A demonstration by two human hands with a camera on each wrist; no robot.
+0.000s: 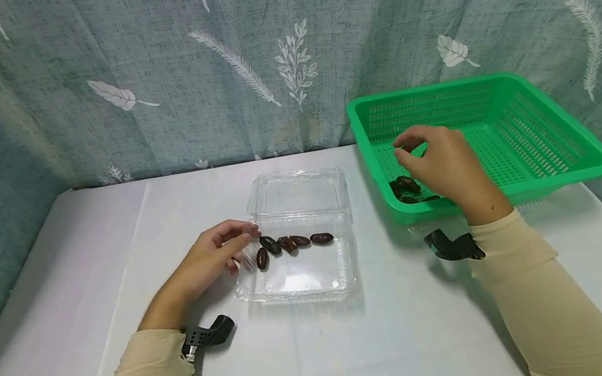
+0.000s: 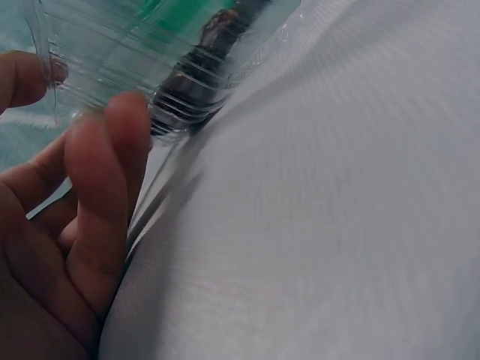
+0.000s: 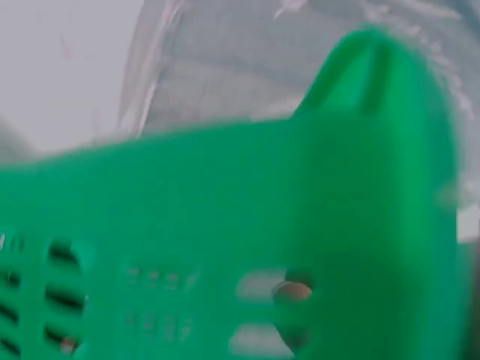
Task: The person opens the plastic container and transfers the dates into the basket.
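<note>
A hinged clear plastic box [image 1: 299, 282] lies with its lid [image 1: 296, 192] folded back. Inside its tray are several dark brown dates [image 1: 321, 238], in a loose row. My left hand [image 1: 209, 258] pinches the box's left side wall; in the left wrist view the thumb [image 2: 30, 79] and fingers [image 2: 101, 172] lie on either side of the clear plastic. Over the left part of the green basket [image 1: 553, 178], my right hand [image 1: 445, 166] is bent down, thumb and forefinger apart with a gap between their tips. Below it lie more dates [image 1: 408, 184] in the basket, partly hidden by the hand.
A white-covered table [image 1: 331, 357] carries the box and basket. The basket's raised rim and slotted wall [image 3: 187, 202] fill much of the right wrist view. Behind the table hangs a grey-green curtain [image 1: 165, 71] with white leaf prints. Both wrists wear black camera mounts [image 1: 208, 333].
</note>
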